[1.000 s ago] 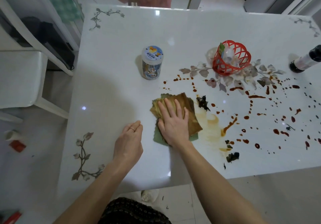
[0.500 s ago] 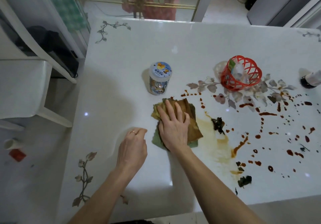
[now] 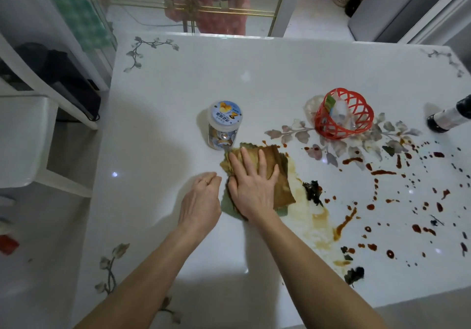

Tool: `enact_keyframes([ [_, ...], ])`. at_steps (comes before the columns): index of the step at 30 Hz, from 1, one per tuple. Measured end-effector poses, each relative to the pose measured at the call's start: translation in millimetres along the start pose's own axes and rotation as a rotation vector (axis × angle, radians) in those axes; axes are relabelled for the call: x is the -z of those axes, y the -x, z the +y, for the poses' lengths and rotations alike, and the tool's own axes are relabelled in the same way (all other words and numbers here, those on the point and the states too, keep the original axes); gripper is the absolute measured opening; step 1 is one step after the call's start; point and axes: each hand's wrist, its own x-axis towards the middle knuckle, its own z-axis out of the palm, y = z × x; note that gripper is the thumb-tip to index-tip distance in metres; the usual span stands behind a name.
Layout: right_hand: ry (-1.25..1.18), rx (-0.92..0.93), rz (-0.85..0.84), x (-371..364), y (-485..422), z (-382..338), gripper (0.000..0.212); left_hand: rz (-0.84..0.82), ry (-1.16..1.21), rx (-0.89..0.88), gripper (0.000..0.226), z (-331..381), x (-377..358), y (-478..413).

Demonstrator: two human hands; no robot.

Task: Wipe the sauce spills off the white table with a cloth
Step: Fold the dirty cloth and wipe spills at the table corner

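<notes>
Colours on a white bench (image 3: 254,78)

Grey-brown leaf sprigs print the bench; red-brown sauce spots (image 3: 382,173) dot its right side; the green cloth (image 3: 281,175) is stained brown; the lattice basket (image 3: 344,117) is red.

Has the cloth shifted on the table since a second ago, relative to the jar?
Yes. The cloth, under the right hand, has slid away from the person, toward the jar, now nearly touching its base.

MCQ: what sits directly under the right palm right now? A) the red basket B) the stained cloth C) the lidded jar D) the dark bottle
B: the right hand lies flat with fingers spread on the stained cloth, pressing it to the white table; the red basket, lidded jar and dark bottle all stand apart from it.
</notes>
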Motion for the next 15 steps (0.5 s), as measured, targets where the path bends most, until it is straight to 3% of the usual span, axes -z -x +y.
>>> enact_keyframes([
  [5,-0.071,-0.218,-0.053,11,-21,7,0.058,-0.004,-0.044,-0.024,0.047,3,1,-16],
  [11,-0.025,-0.164,-0.038,10,-20,8,0.059,-0.004,-0.028,-0.033,0.048,6,2,-23],
  [15,-0.075,-0.269,-0.057,14,-51,18,0.059,-0.016,-0.027,-0.033,0.049,12,3,-26],
])
